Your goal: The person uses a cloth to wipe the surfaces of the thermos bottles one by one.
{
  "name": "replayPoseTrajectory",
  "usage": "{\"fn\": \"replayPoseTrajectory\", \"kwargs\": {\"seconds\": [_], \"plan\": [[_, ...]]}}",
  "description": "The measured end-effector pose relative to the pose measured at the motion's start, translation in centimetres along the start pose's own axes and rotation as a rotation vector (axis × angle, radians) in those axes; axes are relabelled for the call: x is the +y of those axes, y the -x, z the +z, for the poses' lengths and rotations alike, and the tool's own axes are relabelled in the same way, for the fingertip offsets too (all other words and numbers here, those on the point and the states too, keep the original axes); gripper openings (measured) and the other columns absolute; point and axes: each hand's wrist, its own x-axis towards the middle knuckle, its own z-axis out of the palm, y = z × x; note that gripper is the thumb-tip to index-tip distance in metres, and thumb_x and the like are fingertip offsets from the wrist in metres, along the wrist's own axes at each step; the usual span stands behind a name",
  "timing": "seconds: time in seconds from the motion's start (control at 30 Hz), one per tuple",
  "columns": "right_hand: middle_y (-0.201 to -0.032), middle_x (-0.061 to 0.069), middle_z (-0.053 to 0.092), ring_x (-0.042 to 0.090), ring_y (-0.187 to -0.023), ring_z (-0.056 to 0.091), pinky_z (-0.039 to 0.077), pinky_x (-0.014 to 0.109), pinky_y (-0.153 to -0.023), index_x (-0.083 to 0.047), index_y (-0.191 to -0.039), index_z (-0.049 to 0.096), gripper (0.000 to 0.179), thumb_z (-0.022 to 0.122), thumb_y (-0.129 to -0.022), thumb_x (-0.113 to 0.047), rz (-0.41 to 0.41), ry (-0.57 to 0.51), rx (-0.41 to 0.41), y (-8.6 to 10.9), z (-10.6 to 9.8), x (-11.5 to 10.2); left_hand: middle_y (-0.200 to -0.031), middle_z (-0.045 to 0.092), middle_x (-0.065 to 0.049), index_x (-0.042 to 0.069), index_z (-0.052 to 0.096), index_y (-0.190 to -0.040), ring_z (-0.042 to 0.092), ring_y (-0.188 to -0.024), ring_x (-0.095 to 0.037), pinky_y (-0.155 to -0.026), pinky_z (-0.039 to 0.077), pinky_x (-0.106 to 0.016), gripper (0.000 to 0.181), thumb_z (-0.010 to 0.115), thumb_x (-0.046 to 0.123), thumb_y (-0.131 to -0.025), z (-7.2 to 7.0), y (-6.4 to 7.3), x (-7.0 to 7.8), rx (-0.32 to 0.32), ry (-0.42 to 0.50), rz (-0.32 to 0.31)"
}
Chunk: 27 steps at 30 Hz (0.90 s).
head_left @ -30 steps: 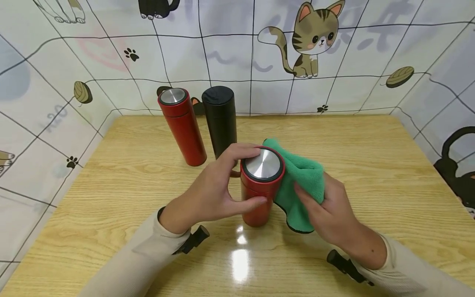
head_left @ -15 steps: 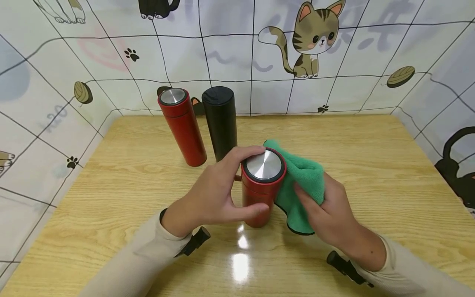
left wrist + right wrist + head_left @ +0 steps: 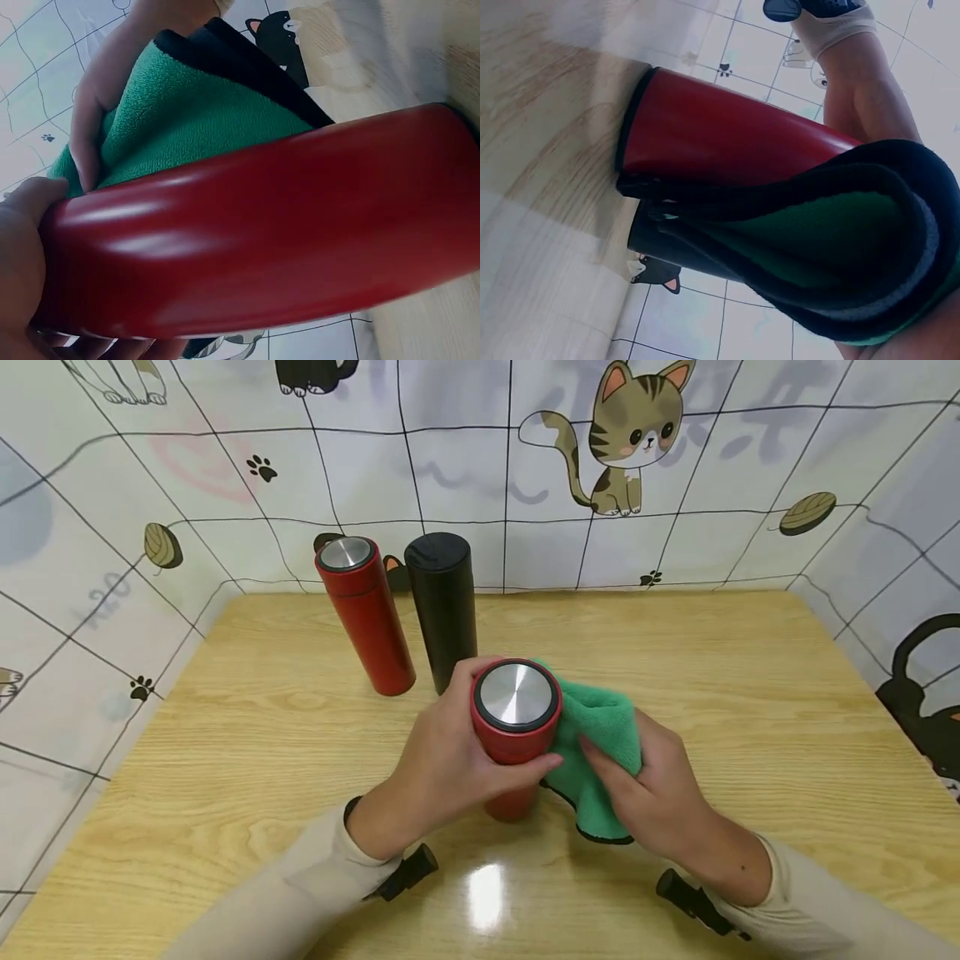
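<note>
A red thermos flask (image 3: 510, 747) with a brushed silver lid stands upright near the table's middle. My left hand (image 3: 457, 752) grips it just below the lid, thumb in front and fingers around the far side. In the left wrist view the flask's glossy red body (image 3: 262, 232) fills much of the frame. My right hand (image 3: 660, 789) holds a bunched green cloth (image 3: 600, 735) with dark edging against the flask's right side. The cloth (image 3: 817, 240) hides part of the right fingers in the right wrist view.
Behind the hands a second red flask (image 3: 367, 618) with a silver lid stands beside a black flask (image 3: 442, 610). Both are on the wooden table (image 3: 712, 668). A cat-patterned tiled backdrop (image 3: 465, 468) encloses the table's back and sides.
The left fingers have come off the lid's top, and the hand now wraps the flask lower. Flask, cloth and right hand have shifted slightly left in the head view.
</note>
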Motion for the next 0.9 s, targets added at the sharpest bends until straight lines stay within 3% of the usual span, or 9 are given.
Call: {"fn": "replayPoseTrajectory", "kwargs": {"seconds": [0.1,0.2,0.3,0.43,0.63,0.73,0.77,0.9], "plan": [[-0.13,0.0,0.067,0.004,-0.113,0.066,0.055,0.017,-0.09,-0.004,-0.135,0.06,0.052,0.056,-0.088,0.017,-0.02,-0.026,0.028,-0.01,0.01,0.0,-0.126,0.064,-0.001,0.006,0.041,-0.135,0.064,-0.114,-0.012,-0.095,0.056,-0.027,0.087,0.091,0.031,-0.069,-0.1,-0.11,0.04,0.022,0.002,0.003],[-0.131,-0.001,0.066,0.006,-0.114,0.066,0.055,0.018,-0.09,0.001,-0.134,0.06,0.049,0.054,-0.089,0.018,-0.034,-0.058,0.056,0.1,-0.02,-0.07,-0.124,0.065,-0.001,0.007,0.045,-0.133,0.064,-0.113,-0.012,-0.095,0.056,-0.028,0.084,0.091,0.032,-0.068,-0.27,-0.06,0.04,0.05,-0.064,0.036],[-0.13,-0.001,0.067,0.007,-0.114,0.066,0.056,0.019,-0.091,0.005,-0.132,0.06,0.045,0.052,-0.09,0.017,-0.034,-0.077,0.08,0.22,-0.07,-0.1,-0.117,0.065,-0.001,0.009,0.051,-0.13,0.065,-0.107,-0.014,-0.092,0.058,-0.029,0.079,0.091,0.035,-0.067,-0.44,-0.01,0.02,0.087,-0.181,0.096],[-0.129,-0.004,0.067,0.006,-0.115,0.066,0.055,0.02,-0.093,0.007,-0.13,0.061,0.043,0.053,-0.089,0.016,-0.023,-0.046,0.127,0.23,-0.16,-0.08,-0.102,0.063,-0.002,0.015,0.057,-0.128,0.065,-0.091,-0.015,-0.079,0.061,-0.032,0.074,0.089,0.041,-0.066,-0.59,-0.07,0.14,0.128,-0.372,0.159],[-0.127,-0.006,0.068,0.006,-0.115,0.066,0.054,0.019,-0.094,0.011,-0.127,0.061,0.041,0.054,-0.088,0.017,-0.038,-0.016,0.203,0.5,-0.12,-0.06,-0.091,0.061,-0.002,0.022,0.059,-0.126,0.063,-0.077,-0.016,-0.061,0.061,-0.034,0.069,0.085,0.048,-0.068,-0.18,0.31,0.28,0.065,-0.569,0.183],[-0.132,-0.003,0.066,0.009,-0.122,0.063,0.051,0.02,-0.1,0.01,-0.13,0.06,0.039,0.056,-0.091,0.012,-0.104,-0.023,0.19,0.46,0.04,-0.14,-0.089,0.061,-0.001,0.023,0.06,-0.125,0.062,-0.075,-0.015,-0.055,0.059,-0.034,0.067,0.084,0.048,-0.068,0.03,0.48,0.37,0.045,-0.632,0.183],[-0.135,0.0,0.065,0.007,-0.116,0.065,0.051,0.018,-0.099,0.01,-0.131,0.058,0.038,0.057,-0.093,0.008,-0.138,-0.028,0.176,0.39,0.1,-0.15,-0.088,0.061,-0.001,0.022,0.06,-0.124,0.061,-0.075,-0.015,-0.054,0.058,-0.033,0.067,0.084,0.048,-0.068,0.06,0.51,0.4,0.04,-0.645,0.182],[-0.141,0.01,0.06,0.015,-0.124,0.062,0.048,0.023,-0.106,0.012,-0.134,0.054,0.043,0.056,-0.101,-0.015,-0.276,-0.015,0.104,-0.12,0.47,0.03,-0.088,0.063,0.0,0.02,0.061,-0.118,0.06,-0.074,-0.015,-0.052,0.057,-0.032,0.061,0.083,0.048,-0.068,0.21,0.57,0.49,0.027,-0.677,0.173]]}}
